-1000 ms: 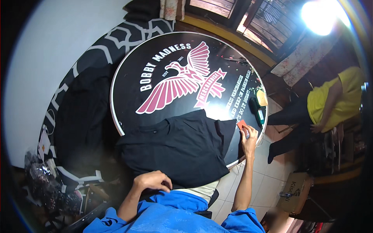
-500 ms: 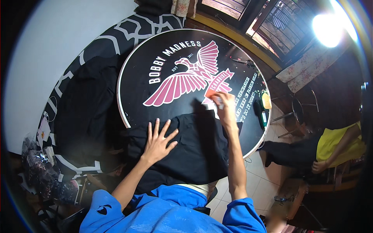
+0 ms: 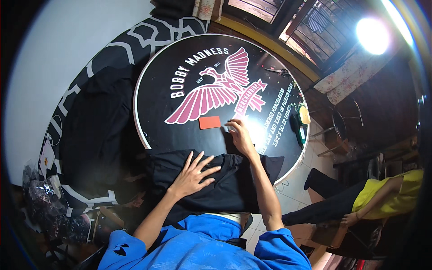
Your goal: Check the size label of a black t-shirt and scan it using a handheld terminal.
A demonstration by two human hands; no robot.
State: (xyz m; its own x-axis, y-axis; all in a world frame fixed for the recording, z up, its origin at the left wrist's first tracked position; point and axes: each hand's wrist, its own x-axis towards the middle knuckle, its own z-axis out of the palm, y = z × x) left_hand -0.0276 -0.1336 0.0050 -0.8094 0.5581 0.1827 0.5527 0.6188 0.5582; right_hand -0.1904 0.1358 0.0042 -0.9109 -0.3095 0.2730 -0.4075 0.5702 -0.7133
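My left hand lies flat with spread fingers on a black cloth, which covers the near edge of the round black table and reaches toward my lap. My right hand hovers over the tabletop just past the cloth, fingers apart and slightly bent, holding nothing. A small orange-red rectangular card rests on the table just left of those fingertips, apart from them. The tabletop carries a pink winged-bird print.
Scissors lie at the table's far right, and a green and yellow object by its right rim. Dark fabric is piled at left, above clear plastic bags. A person in yellow is at right, near a stool.
My right hand has let go of the orange-red card, which now lies on the table, and has drawn back toward me. My left hand has shifted right. The person in yellow has moved.
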